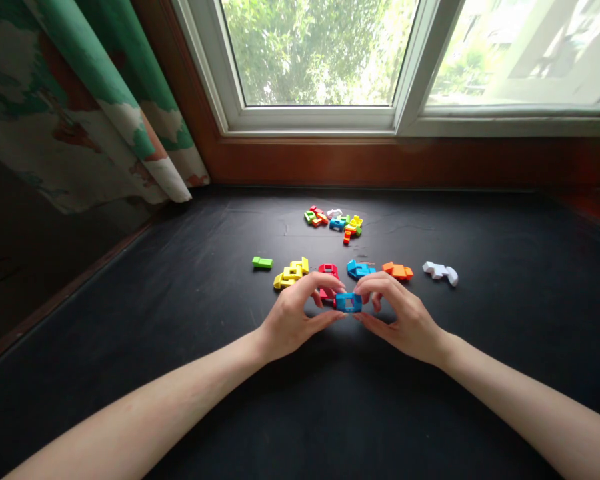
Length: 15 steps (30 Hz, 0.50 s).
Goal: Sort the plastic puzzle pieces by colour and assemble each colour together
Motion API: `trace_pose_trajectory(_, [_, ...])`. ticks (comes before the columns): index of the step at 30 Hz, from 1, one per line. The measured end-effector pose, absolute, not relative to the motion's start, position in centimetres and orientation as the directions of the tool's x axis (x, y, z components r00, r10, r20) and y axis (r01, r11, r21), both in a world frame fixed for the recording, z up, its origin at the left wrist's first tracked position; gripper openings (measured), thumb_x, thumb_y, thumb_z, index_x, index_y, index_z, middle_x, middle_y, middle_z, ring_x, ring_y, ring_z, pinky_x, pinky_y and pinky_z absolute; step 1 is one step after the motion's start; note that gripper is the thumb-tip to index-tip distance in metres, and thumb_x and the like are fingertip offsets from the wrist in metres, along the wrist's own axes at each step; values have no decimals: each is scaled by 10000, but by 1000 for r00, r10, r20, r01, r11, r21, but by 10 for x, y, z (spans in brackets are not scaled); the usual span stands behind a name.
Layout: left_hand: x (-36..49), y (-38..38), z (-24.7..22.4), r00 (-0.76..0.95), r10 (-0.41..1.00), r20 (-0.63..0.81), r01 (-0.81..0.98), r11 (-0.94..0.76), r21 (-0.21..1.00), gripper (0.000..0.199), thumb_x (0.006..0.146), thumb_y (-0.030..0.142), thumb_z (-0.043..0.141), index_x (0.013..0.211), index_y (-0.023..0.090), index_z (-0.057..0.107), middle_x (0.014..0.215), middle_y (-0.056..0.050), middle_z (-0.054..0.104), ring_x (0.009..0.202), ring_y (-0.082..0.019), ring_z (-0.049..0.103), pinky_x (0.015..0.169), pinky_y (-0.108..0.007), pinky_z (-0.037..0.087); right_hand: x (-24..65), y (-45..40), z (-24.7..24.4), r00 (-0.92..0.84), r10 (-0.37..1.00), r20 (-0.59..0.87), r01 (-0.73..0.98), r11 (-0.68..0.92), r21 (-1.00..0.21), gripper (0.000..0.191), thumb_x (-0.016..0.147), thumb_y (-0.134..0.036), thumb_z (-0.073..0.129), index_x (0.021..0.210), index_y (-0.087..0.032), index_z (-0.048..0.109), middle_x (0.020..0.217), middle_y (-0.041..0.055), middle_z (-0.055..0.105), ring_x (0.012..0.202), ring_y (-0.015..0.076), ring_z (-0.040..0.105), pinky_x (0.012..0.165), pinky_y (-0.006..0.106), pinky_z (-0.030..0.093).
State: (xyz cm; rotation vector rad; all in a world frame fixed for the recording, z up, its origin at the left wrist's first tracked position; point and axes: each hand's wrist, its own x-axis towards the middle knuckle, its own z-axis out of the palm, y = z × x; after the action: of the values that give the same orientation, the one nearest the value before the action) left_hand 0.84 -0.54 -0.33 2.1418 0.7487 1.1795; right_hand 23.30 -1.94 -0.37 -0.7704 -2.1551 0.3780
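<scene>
A hollow blue plastic puzzle block [349, 303] sits between my left hand [297, 320] and my right hand [403, 321]. Fingers and thumbs from both sides pinch it, just above the black tabletop [220, 373]. A red block [329, 271] lies directly behind the blue one, and its lower part is partly hidden by my left fingers. A yellow stepped piece [291, 273] lies left of the red block. To the right are a blue piece [359, 269], an orange piece [397, 271] and a white piece [440, 273].
A small green piece [262, 263] lies alone at the left. A heap of small multicoloured pieces [333, 222] lies farther back. Beyond it stand a wooden window sill [405, 163] and a white-framed window [315, 60]. A green-patterned curtain [80, 100] hangs at the left.
</scene>
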Motion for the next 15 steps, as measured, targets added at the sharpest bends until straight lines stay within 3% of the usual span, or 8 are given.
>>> trace_pose_trajectory(6, [6, -5, -1, 468, 667, 581, 278, -734, 619, 273, 848, 243, 731, 1076, 179, 597, 1005, -75, 702, 890, -190, 670, 731, -282, 553, 235, -18, 3, -521, 611, 596, 446, 790, -420, 253, 917, -158, 590, 1152, -237, 542, 1046, 74, 625, 765, 163, 616, 655, 275, 545])
trace_pose_trajectory(10, [5, -6, 1, 432, 654, 622, 309, -754, 579, 205, 905, 216, 650, 1093, 173, 583, 1044, -92, 688, 887, -179, 645, 708, -269, 529, 245, -9, 8, -424, 633, 647, 541, 750, -380, 216, 908, -167, 594, 1112, -229, 559, 1017, 74, 627, 750, 174, 609, 643, 297, 529])
trace_pose_trajectory(15, [4, -9, 2, 447, 654, 611, 305, -753, 583, 124, 935, 170, 576, 1057, 168, 592, 1021, -90, 691, 889, -175, 644, 752, -280, 533, 257, 3, 12, -445, 726, 524, 674, 657, -337, 171, 901, -202, 608, 1066, -204, 566, 941, 80, 637, 804, 224, 593, 705, 358, 500])
